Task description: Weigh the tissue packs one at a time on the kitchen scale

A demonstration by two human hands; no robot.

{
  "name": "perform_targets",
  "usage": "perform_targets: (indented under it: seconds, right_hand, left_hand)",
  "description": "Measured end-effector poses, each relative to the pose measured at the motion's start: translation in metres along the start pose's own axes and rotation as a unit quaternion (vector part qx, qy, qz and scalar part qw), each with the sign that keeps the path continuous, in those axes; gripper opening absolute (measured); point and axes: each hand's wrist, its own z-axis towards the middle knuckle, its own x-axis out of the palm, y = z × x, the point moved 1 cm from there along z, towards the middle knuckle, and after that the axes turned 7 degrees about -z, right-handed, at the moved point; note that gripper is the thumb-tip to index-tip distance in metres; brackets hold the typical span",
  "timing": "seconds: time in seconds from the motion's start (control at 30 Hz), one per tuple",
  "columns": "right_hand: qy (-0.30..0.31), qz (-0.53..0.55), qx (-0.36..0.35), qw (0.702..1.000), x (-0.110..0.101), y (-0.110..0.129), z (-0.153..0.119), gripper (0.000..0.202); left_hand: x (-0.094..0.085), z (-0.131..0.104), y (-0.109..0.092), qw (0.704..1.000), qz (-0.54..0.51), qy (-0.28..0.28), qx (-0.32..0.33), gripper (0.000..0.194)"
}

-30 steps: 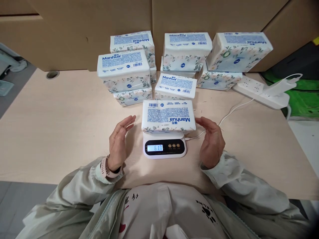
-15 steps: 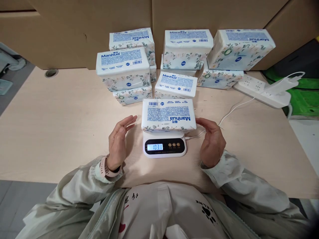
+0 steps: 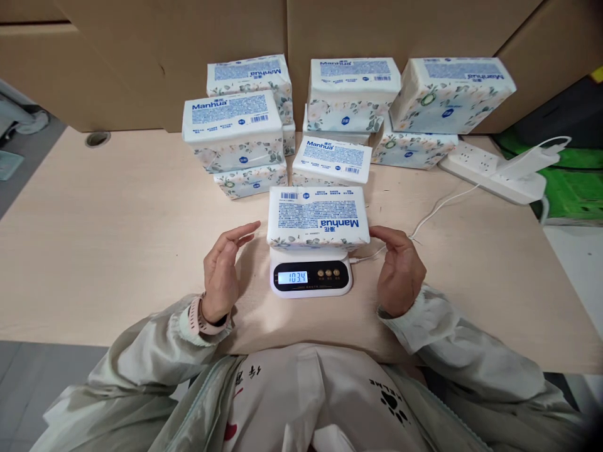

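Observation:
A white, blue-printed tissue pack lies on top of a small white digital scale. The scale's lit display reads 103.4, and the pack covers its weighing plate. To the left of the pack, my left hand is open and apart from it, fingers extended, a pink watch strap at the wrist. On the other side my right hand is open too, its fingertips close to the pack's right edge; whether they touch it I cannot tell. Neither hand holds anything.
Several more tissue packs stand stacked behind the scale, among them a left stack and a right stack. A white power strip sits at the right, its white cable running to the scale. Cardboard rises at the back.
The scale's reading has gone from 103.1 to 103.4. Both hands and the tissue pack stay almost where they were.

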Motion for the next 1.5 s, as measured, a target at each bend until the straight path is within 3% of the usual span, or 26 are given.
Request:
perform_targets:
  seconds: [0.67,0.93,1.1,1.27,1.37,1.5]
  right_hand:
    - [0.024,-0.001,0.007,1.000,-0.002,0.000,-0.002,0.043]
    - [0.029,0.012,0.021,0.999,0.003,-0.001,-0.003,0.041]
    - [0.025,0.007,0.011,1.000,0.003,-0.001,-0.002,0.043]
    - [0.081,-0.001,-0.009,0.997,0.005,-0.007,-0.004,0.045]
    - [0.102,-0.008,-0.033,0.994,0.007,-0.004,-0.004,0.050]
    - [0.049,-0.012,-0.089,0.995,0.015,0.010,0.016,0.055]
  left_hand:
    - [0.001,-0.002,0.000,1.000,-0.015,0.002,-0.004,0.033]
    - [-0.003,-0.005,0.001,0.995,0.008,0.081,0.050,0.029]
    - [-0.003,-0.004,0.000,0.992,0.029,0.096,0.082,0.033]
    - [-0.005,-0.007,0.003,0.988,0.056,0.138,0.041,0.048]
    - [0.001,-0.005,0.000,0.986,0.051,0.157,0.036,0.054]
    - [0.025,0.024,-0.020,0.984,0.013,0.163,0.065,0.056]
